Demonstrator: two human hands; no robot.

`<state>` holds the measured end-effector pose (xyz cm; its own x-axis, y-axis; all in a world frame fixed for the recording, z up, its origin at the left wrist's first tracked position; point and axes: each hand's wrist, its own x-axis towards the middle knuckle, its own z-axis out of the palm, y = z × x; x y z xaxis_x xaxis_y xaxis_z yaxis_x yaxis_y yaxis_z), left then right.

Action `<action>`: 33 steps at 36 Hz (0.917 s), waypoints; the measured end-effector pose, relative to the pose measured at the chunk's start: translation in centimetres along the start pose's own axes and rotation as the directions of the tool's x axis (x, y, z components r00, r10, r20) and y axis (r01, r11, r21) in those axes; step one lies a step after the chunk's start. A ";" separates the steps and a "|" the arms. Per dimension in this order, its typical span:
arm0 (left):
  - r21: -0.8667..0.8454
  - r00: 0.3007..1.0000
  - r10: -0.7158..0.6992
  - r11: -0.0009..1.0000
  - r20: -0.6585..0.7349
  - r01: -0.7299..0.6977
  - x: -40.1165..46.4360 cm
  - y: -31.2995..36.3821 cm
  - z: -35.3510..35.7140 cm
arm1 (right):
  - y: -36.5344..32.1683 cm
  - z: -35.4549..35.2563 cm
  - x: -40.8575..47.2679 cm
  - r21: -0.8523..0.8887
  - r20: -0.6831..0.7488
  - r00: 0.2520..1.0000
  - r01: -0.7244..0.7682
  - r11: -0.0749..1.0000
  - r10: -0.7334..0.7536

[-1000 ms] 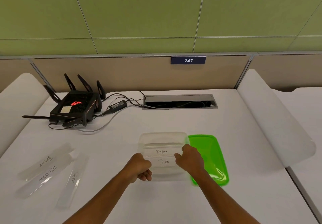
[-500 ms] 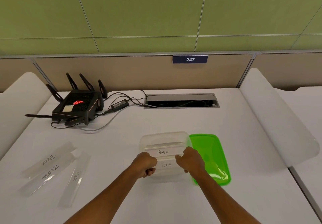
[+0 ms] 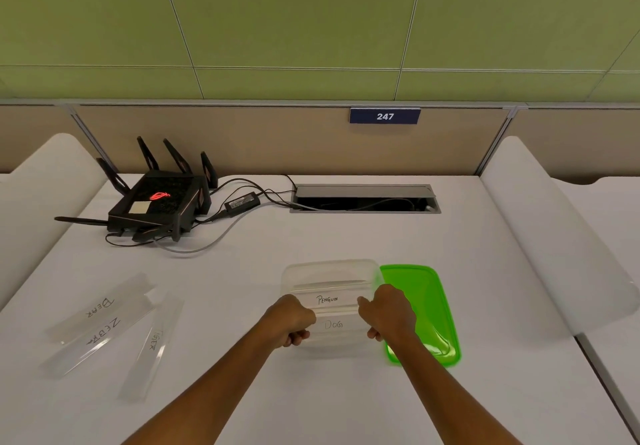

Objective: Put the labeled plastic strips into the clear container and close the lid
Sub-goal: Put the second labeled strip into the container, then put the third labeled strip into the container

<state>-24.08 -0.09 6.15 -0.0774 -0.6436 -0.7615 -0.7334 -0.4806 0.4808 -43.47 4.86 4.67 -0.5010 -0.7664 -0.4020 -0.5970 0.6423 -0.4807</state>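
Observation:
The clear container (image 3: 329, 269) sits on the white desk in front of me. Two labeled plastic strips lie across it: "PENGUIN" (image 3: 327, 299) on top and "DOG" (image 3: 334, 324) nearer to me. My left hand (image 3: 291, 321) is curled at the left ends of these strips. At their right ends is my right hand (image 3: 388, 311), fingers closed on the PENGUIN strip. Both hands hide the strip ends. The green lid (image 3: 424, 302) lies flat just right of the container. Three more strips, "BEAR" (image 3: 100, 307), "ZEBRA" (image 3: 102, 333) and "TIGER" (image 3: 156, 339), lie at the left.
A black router (image 3: 156, 202) with antennas and its cables (image 3: 221, 233) sit at the back left. A cable slot (image 3: 363, 198) is sunk into the desk behind the container. White rounded dividers (image 3: 554, 236) rise along both sides of the desk.
My left hand has moved right and away from me to the container's left edge, so the two hands are closer together. The right hand has barely shifted.

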 end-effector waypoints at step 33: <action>0.128 0.776 0.116 0.991 -0.620 -0.046 1.8 -25.6 -17.1 | -17.3 21.8 -11.9 0.189 0.437 0.783 0.402 0.896 -0.443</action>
<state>6.08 0.93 -0.07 0.2735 -0.9244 -0.2658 -0.8093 -0.3705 0.4557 -13.51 2.81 0.76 0.1463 -0.8847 -0.4427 -0.6180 0.2677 -0.7392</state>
